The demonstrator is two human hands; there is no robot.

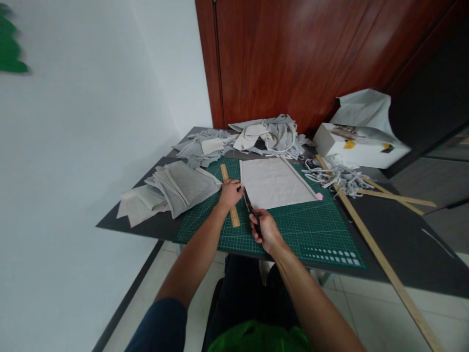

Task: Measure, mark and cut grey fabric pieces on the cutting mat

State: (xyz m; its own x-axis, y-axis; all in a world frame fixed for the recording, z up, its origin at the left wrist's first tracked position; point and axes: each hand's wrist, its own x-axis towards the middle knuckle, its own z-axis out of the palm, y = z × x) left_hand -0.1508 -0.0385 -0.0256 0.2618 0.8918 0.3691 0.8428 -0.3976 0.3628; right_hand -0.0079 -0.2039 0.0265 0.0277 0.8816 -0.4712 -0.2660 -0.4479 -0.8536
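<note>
A pale cloth panel [273,181] lies on the green cutting mat [308,227], with a pink tag [320,196] at its right corner. My right hand [266,230] is wrapped round the handles of black scissors [248,199], whose blades point up and left to the cloth's left edge. At that edge, my left hand [231,192] has its fingers pressed together near the scissor tips; what they pinch is too small to make out. Beneath the left hand, a short wooden ruler [234,217] lies partly covered.
Folded grey cloths [179,186] lie left of the mat, and heaped fabric [271,134] lies behind it. To the right are tangled strips [342,178], a long wooden ruler [366,237], crossed wooden sticks [401,197] and a white box [370,149].
</note>
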